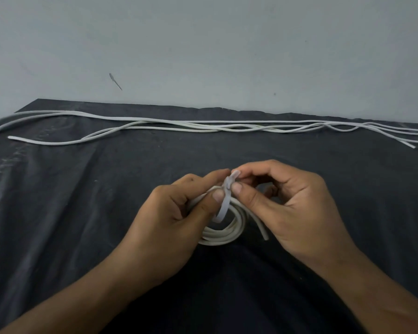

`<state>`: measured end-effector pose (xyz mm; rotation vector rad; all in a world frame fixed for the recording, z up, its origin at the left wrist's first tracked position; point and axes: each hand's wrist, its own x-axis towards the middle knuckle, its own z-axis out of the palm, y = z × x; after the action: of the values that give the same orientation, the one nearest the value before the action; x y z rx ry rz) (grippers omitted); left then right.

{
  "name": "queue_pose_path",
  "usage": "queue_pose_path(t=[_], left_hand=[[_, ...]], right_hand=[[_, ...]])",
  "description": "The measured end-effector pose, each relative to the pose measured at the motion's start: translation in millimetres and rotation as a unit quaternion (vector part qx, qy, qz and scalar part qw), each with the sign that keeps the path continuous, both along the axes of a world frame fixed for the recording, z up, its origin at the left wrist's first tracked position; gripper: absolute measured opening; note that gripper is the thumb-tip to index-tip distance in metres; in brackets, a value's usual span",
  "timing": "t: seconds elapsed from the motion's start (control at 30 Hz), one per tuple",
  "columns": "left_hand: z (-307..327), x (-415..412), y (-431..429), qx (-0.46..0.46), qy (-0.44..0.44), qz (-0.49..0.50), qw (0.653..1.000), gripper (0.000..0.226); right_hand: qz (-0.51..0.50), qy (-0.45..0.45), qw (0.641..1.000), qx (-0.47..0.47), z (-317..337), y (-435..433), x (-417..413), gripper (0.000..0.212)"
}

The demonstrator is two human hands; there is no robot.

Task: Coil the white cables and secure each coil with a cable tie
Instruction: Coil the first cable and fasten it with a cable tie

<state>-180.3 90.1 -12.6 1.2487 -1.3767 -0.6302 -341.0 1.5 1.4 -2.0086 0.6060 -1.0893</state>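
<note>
A small coil of white cable (227, 231) lies on the dark cloth in the middle, one loose end (261, 227) sticking out to the right. A pale cable tie (223, 206) loops around the coil's upper side. My left hand (176, 218) pinches the tie and coil between thumb and forefinger. My right hand (285, 201) pinches the tie's top end (233, 175) with thumb and forefinger. The fingers hide the far side of the coil.
Several long white cables (203, 126) lie stretched out across the back of the table, ends at far left and far right. The dark cloth (82, 189) covers the table. A grey wall (203, 56) stands behind, with a small mark.
</note>
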Motion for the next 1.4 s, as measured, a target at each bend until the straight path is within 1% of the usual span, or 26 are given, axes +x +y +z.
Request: queue_pose_path(t=[0.07, 0.2, 0.27, 0.4, 0.47, 0.57, 0.63, 0.67, 0.73, 0.8, 0.87, 0.93, 1.0, 1.1, 1.17, 1.23, 1.3, 1.33, 1.4], left_hand=[[0.4, -0.1, -0.7, 0.002, 0.004, -0.002, 1.000, 0.033], [0.7, -3.2, -2.5, -0.011, 0.015, -0.013, 1.000, 0.030], [1.0, -4.5, -3.3, -0.014, 0.017, -0.019, 1.000, 0.029], [2.6, -4.7, -4.3, -0.013, 0.023, -0.022, 0.999, 0.026], [2.7, -5.4, -5.7, -0.002, 0.019, -0.021, 1.000, 0.025], [1.4, -7.2, -7.7, 0.009, 0.026, -0.012, 1.000, 0.024], [0.3, -7.3, -8.9, 0.007, 0.030, 0.001, 1.000, 0.023], [-0.3, -6.8, -10.0, 0.006, 0.035, 0.006, 0.999, 0.022], [-1.1, -5.7, -11.3, 0.009, 0.052, 0.010, 0.999, 0.023], [-1.2, -5.4, -11.2, 0.007, 0.052, 0.005, 0.999, 0.026], [-1.0, -5.9, -10.9, 0.003, 0.048, 0.002, 0.999, 0.027], [0.1, -6.8, -11.1, 0.002, 0.055, 0.007, 0.998, 0.026], [1.2, -9.0, -12.0, 0.004, 0.054, 0.007, 0.999, 0.024], [4.9, -14.8, -11.3, 0.006, 0.036, -0.012, 0.999, 0.022], [5.5, -17.0, -10.7, -0.005, 0.024, -0.016, 1.000, 0.021], [2.7, -17.7, -11.4, -0.007, 0.031, 0.003, 0.999, 0.021], [0.6, -16.2, -12.9, -0.014, 0.089, 0.014, 0.996, 0.023], [0.4, -15.0, -14.1, -0.020, 0.127, 0.004, 0.992, 0.025], [-1.2, -9.6, -16.7, -0.020, 0.200, -0.025, 0.979, 0.029]], right_hand=[[-0.005, 0.006, 1.000, -0.029, 0.4, 0.3, 0.7, 0.014], [-0.020, 0.021, 0.994, -0.107, 1.9, 3.1, 3.5, 0.012], [-0.015, 0.014, 0.991, -0.132, 3.0, 3.4, 3.8, 0.009], [-0.018, 0.029, 0.985, -0.171, 3.0, 6.1, 4.0, 0.008], [-0.031, 0.013, 0.984, -0.173, 4.4, 7.5, 3.5, 0.009], [-0.073, -0.058, 0.980, -0.177, 11.6, 6.2, 2.6, 0.010], [-0.082, -0.102, 0.979, -0.158, 14.3, 4.7, 2.4, 0.010], [-0.077, -0.108, 0.981, -0.144, 13.9, 4.4, 2.5, 0.010], [-0.054, -0.081, 0.987, -0.126, 10.3, 3.4, 2.3, 0.007], [-0.032, -0.035, 0.991, -0.126, 6.5, 2.1, 3.4, 0.011], [-0.018, -0.013, 0.991, -0.134, 4.1, 1.9, 5.1, 0.015], [-0.020, -0.009, 0.987, -0.157, 3.9, 1.6, 6.0, 0.014], [-0.042, -0.013, 0.981, -0.188, 6.1, 0.7, 4.2, 0.013], [-0.075, -0.038, 0.975, -0.206, 12.9, 1.2, -1.4, 0.013], [-0.083, -0.041, 0.977, -0.191, 16.7, -0.6, -3.2, 0.013], [-0.068, -0.017, 0.988, -0.136, 17.3, -4.7, -4.9, 0.013], [-0.021, 0.010, 0.998, -0.061, 14.1, -8.6, -6.5, 0.016], [0.003, 0.037, 0.999, -0.033, 10.2, -8.4, -6.7, 0.025], [0.037, 0.110, 0.993, -0.031, -2.9, -5.3, -6.0, 0.040]])
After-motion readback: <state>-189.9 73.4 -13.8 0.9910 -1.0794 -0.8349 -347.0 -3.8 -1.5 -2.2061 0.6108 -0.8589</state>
